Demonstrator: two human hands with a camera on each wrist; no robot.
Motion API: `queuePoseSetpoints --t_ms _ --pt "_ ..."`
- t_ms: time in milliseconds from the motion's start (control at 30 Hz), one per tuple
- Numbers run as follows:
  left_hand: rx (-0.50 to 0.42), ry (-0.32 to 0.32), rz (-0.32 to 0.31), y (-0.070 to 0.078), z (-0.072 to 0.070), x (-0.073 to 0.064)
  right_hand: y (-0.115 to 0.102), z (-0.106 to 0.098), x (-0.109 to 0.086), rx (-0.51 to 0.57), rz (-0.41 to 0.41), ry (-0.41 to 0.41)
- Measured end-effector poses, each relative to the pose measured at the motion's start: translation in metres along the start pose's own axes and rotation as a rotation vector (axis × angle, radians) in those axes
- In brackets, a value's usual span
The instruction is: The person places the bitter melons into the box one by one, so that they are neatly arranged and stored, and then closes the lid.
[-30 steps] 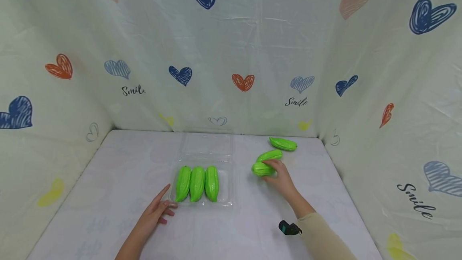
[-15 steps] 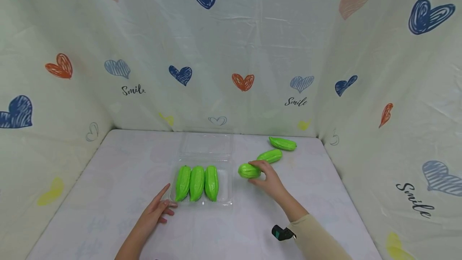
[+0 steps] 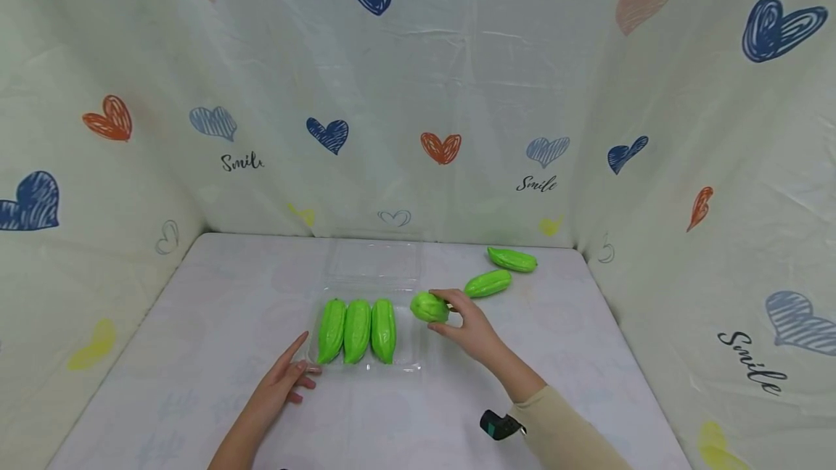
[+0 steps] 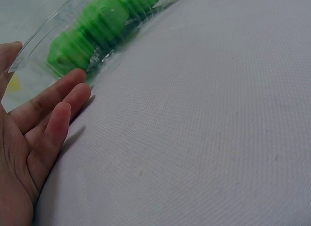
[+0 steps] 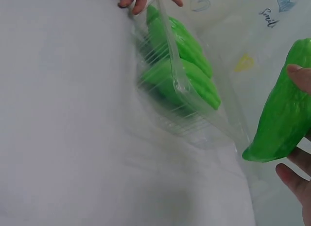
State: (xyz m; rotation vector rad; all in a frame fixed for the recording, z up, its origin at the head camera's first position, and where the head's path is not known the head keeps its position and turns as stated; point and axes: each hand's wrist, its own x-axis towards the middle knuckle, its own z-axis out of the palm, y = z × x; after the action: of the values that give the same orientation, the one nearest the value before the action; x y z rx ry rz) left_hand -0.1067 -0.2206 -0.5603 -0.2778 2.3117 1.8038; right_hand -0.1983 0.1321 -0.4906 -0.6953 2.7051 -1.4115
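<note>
In the head view my right hand (image 3: 472, 326) pinches a green bitter melon (image 3: 429, 307) between thumb and fingers, at the right edge of a clear plastic box (image 3: 408, 339). The right wrist view shows that bitter melon (image 5: 282, 114) raised beside the box wall, its tip pointing down. Inside the box, three more bitter melons (image 3: 357, 332) lie side by side, with a gap at their right. My left hand (image 3: 279, 386) rests at the box's front left corner, fingers fairly straight. In the left wrist view the fingers (image 4: 56, 126) reach the box rim.
Two loose bitter melons lie at the back right, one nearer (image 3: 488, 283) and one farther (image 3: 512, 260). The box's clear lid (image 3: 374, 261) is folded back behind it. A black device (image 3: 499, 425) sits by the right wrist. Printed curtains (image 3: 483, 93) enclose the table.
My right hand has carried the bitter melon leftward, away from the two loose ones, to the box's right edge. The left hand has stayed at the box corner.
</note>
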Motion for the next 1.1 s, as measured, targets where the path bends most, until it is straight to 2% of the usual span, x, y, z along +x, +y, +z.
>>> queuePoseSetpoints --t_ms 167,400,700,1100 --pt "-0.007 -0.003 -0.004 -0.001 -0.001 0.001 -0.01 0.003 0.003 -0.015 -0.004 -0.011" --pt "-0.01 -0.003 -0.001 0.0 -0.001 0.0 -0.022 0.008 0.005 0.042 -0.004 -0.023" --pt "0.006 -0.002 -0.007 0.0 -0.001 0.0 -0.026 0.02 0.004 0.107 0.089 -0.048" --pt "0.015 0.006 0.002 0.001 0.0 0.0 -0.024 0.036 0.009 0.056 0.147 -0.04"
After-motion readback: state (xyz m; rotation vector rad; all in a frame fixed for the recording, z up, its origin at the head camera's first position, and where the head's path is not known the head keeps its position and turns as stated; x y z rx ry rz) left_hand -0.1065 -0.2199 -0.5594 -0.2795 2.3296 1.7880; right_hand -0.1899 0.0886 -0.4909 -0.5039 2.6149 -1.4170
